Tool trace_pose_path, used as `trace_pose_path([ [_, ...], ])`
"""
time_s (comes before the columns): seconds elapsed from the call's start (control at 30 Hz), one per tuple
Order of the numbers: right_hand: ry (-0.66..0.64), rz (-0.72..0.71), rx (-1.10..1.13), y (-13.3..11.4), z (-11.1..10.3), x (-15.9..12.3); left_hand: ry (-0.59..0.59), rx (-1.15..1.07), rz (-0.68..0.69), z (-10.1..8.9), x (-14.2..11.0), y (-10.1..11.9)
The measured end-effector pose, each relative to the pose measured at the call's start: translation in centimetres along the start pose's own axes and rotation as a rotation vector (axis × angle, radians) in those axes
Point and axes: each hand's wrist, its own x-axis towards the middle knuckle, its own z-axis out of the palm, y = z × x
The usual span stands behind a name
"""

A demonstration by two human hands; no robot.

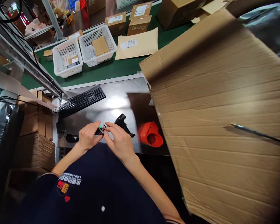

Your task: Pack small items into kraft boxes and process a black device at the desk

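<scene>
Close to my body, at the near edge of the table, my left hand and my right hand meet fingertip to fingertip. Between them is a small dark object with a green patch, too small and covered to name. Thumb and fingers of my left hand pinch it, and my right fingers pinch at its right end. Just beyond my right hand lies a black handheld scanner. To its right stands an orange-red holder with a round opening. A black mouse sits left of my left hand.
A black keyboard lies ahead on the metal table. Behind it, a green belt carries two white baskets, a padded envelope and small boxes. A large cardboard sheet fills the right side. Flattened cartons are stacked left.
</scene>
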Motion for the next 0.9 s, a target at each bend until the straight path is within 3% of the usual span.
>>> trace_pose_path([
  [0.17, 0.002, 0.266, 0.378, 1.0, -0.2, 0.3, 0.0, -0.017, -0.051, 0.2, 0.0, -0.3],
  [0.33, 0.11, 0.62, 0.987, 3.0, 1.3, 1.3, -0.041, 0.014, -0.12, 0.8, -0.1, -1.6],
  [0.43, 0.114, 0.746, 1.187, 4.5, 2.2, 2.0, -0.089, 0.073, -0.168, 1.6, -0.1, -3.1],
  [0.67, 0.064, 0.813, 1.138, 7.4, 4.7, 2.7, -0.15, 0.056, -0.273, 3.8, -0.5, -6.7],
  [0.9, -0.196, 0.734, 0.959, 8.6, 7.2, 1.5, -0.125, 0.168, -0.288, 4.9, -0.6, -8.2],
])
